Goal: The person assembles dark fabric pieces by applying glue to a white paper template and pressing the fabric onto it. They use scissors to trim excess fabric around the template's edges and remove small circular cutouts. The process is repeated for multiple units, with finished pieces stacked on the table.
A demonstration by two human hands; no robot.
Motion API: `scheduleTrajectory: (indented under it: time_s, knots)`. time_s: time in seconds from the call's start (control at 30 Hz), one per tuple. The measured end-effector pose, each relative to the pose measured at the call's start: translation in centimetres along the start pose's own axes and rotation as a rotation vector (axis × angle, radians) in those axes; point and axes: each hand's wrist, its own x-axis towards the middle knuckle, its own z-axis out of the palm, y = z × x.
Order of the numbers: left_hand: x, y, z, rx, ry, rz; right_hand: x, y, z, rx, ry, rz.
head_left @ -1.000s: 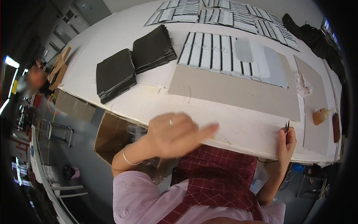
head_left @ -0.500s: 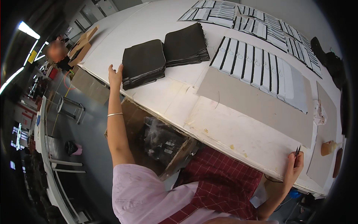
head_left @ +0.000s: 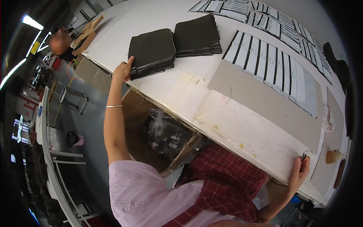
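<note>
My left hand reaches far out to the near corner of a stack of dark grey fabric squares and pinches its lower layers, thumb up along the side. A second stack of the same dark squares lies just to the right of it. My right hand rests on the near edge of the white table and grips a small thin metal tool that points upward.
A long grey card sheet lies across the table with rows of white and black strips behind it. An open cardboard box with plastic-wrapped items stands under the table edge. A small orange object sits at the right. Another person's head shows far left.
My left hand has gone from the near table edge out to the left fabric stack and taken hold of its corner. My right hand has stayed at the edge with the tool.
</note>
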Motion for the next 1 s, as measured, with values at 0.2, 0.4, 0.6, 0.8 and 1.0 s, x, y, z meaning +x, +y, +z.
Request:
scheduleTrajectory:
  time_s: [0.2, 0.4, 0.6, 0.8, 1.0]
  knots:
    - [-0.2, -0.2, -0.2, -0.088, -0.046, -0.030, 0.0, 0.0, 0.1, -0.014, 0.013, -0.018]
    - [1.1, -1.5, -0.4, -0.156, -0.015, 0.007, 0.0, 0.1, 0.4, 0.011, 0.016, -0.029]
    - [2.0, -2.3, -0.1, -0.536, 0.016, -0.011, -0.1, 0.0, 0.4, 0.022, 0.014, -0.019]
    - [1.5, -1.9, 2.3, -1.446, -0.089, -0.237, -0.3, 0.0, 0.2, 0.030, 0.010, -0.027]
    - [-0.7, 1.5, 6.2, -1.545, 0.017, -0.083, -0.3, -0.1, 0.3, 0.021, 0.015, -0.008]
